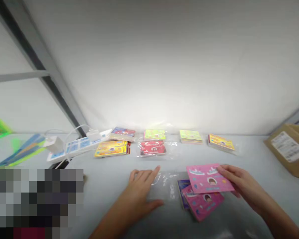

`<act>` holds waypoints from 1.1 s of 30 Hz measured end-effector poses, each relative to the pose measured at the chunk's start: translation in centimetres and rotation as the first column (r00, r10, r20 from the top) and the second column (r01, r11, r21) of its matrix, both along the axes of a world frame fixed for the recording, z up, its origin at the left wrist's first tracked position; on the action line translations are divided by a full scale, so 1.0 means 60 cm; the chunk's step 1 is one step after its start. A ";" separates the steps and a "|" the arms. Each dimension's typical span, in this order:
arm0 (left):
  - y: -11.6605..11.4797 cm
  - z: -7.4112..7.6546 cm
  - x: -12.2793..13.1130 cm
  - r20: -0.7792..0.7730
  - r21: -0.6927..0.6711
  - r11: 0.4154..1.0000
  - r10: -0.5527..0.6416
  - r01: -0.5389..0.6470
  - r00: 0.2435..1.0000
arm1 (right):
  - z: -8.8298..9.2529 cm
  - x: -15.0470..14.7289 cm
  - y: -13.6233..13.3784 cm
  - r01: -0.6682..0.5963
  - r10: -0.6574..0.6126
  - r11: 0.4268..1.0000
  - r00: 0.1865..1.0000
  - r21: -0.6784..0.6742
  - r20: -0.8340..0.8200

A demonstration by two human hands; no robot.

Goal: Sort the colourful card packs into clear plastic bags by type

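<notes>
"What did the right hand (pixel 235 179) hold, lower right?"
"A pink card (pixel 203 182)."
"And the left hand (pixel 141 192), lower centre?"
"It spread beside a clear bag (pixel 166 187); 2 green-topped stacks (pixel 190 135) lay mid-frame."

The person's bare left forearm (pixel 112 219) is slanting up and rightward from the bottom edge of the view. The left hand (pixel 142 192) is showing its back, with the thumb (pixel 154 203) and index finger (pixel 154 172) standing wide apart and the other fingers (pixel 139 174) bunching beside them. The bare right forearm (pixel 276 205) is slanting in from the lower right corner, and the right hand (pixel 235 180) is pointing leftward and pinching.
</notes>
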State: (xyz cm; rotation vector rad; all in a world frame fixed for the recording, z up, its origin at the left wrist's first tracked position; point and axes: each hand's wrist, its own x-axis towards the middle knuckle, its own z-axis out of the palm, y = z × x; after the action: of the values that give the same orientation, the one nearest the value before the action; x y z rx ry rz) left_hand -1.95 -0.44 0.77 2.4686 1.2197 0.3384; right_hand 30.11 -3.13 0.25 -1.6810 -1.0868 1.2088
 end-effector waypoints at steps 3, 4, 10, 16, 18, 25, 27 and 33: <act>-0.001 0.006 0.002 0.014 0.024 1.000 -0.004 0.004 1.000 | 0.013 -0.021 0.009 -0.064 0.064 0.998 0.997 -0.009 -0.053; -0.002 0.007 0.003 0.024 0.035 0.999 -0.007 0.006 1.000 | 0.015 -0.030 0.013 -0.075 0.074 0.997 0.995 -0.007 -0.062; -0.005 0.009 0.002 0.075 0.094 0.996 -0.015 0.008 0.997 | 0.013 -0.088 0.034 -0.219 0.218 0.976 0.969 0.006 -0.120; -0.003 0.013 0.001 0.077 0.101 0.995 0.012 -0.019 0.997 | 0.019 -0.116 0.046 -0.453 0.459 0.882 0.888 0.128 -0.026; 0.000 0.013 0.000 0.080 0.110 0.994 0.017 -0.026 0.997 | 0.020 -0.116 0.049 -0.484 0.483 0.865 0.875 0.133 0.039; 0.004 0.008 -0.001 0.095 0.169 0.985 0.010 -0.026 0.995 | 0.031 -0.107 0.053 -0.593 0.544 0.786 0.798 0.176 0.260; 0.004 0.008 -0.001 0.109 0.194 0.981 -0.005 -0.017 0.994 | 0.032 -0.091 0.056 -0.536 0.477 0.829 0.826 0.158 0.300; 0.001 0.008 -0.004 0.309 0.333 0.931 0.042 -0.150 0.950 | 0.007 -0.009 0.062 -0.409 0.335 0.910 0.823 0.068 0.458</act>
State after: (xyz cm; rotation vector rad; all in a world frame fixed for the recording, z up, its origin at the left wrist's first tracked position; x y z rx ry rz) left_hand -2.20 -0.41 1.27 2.5217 1.2386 1.0001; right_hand 29.58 0.57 0.68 -1.7004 -1.8167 0.9482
